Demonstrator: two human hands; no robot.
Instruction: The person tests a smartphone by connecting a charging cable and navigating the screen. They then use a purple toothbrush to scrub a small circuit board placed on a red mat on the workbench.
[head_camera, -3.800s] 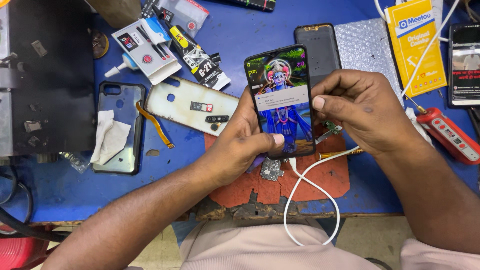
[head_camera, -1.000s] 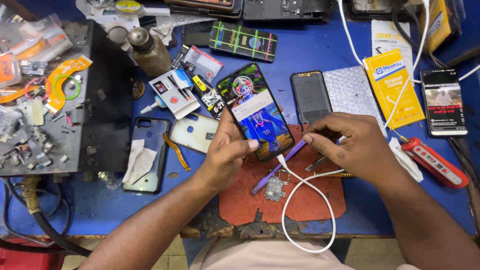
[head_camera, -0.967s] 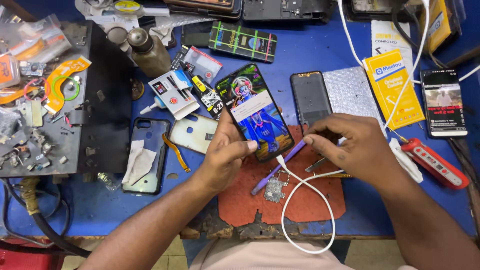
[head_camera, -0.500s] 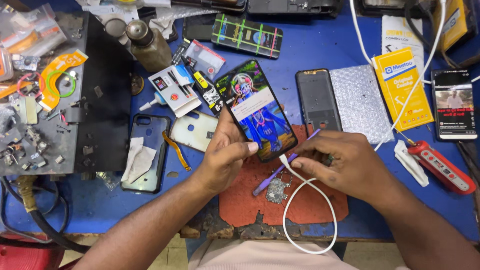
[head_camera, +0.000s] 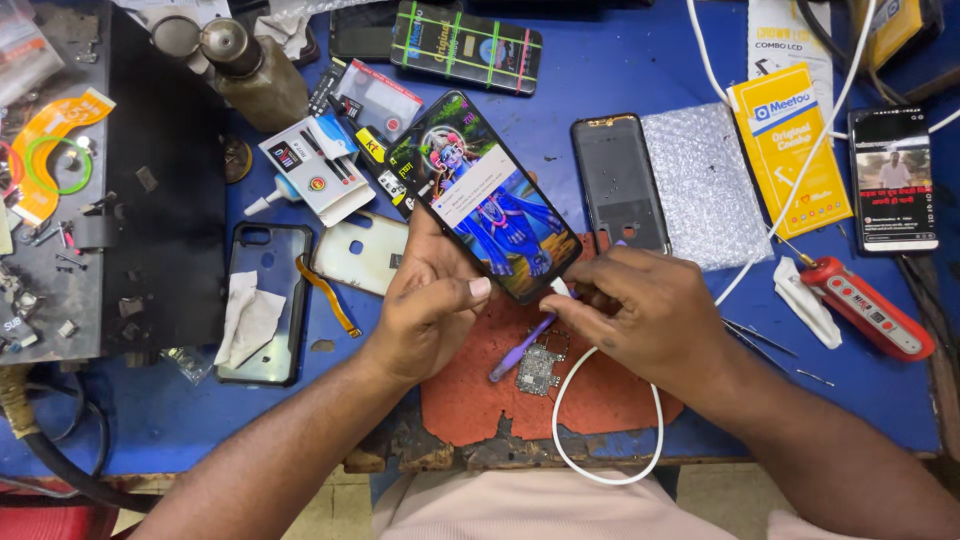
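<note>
Left hand (head_camera: 425, 305) grips the lit smartphone (head_camera: 487, 197) from underneath, thumb on the lower edge, phone tilted, top end toward 11 o'clock. Right hand (head_camera: 650, 315) is closed in a pinch on the white cable (head_camera: 655, 425) plug at the phone's bottom edge, at 5 o'clock of the screen. Can't tell if the plug is fully seated; fingers hide the port.

Risks as I see them:
- Phone held at one end only. A push on the plug could pivot it out of the grip onto the red mat (head_camera: 480, 400).
- Plug going in skewed would stress the port; the angle is hidden, so a real chance.
- Purple tool (head_camera: 520, 347) and bare circuit board (head_camera: 541, 368) lie at 6 o'clock, right under the hands. A dropped phone or a wrist sliding down lands on the board.
- Cable loop hangs off the worktop (head_camera: 600, 90) front edge at 6 o'clock; a snag on the lap could yank the plug sideways.
- Dark back cover (head_camera: 620, 185) at 3 o'clock sits just beside the right knuckles, easy to knock.
</note>
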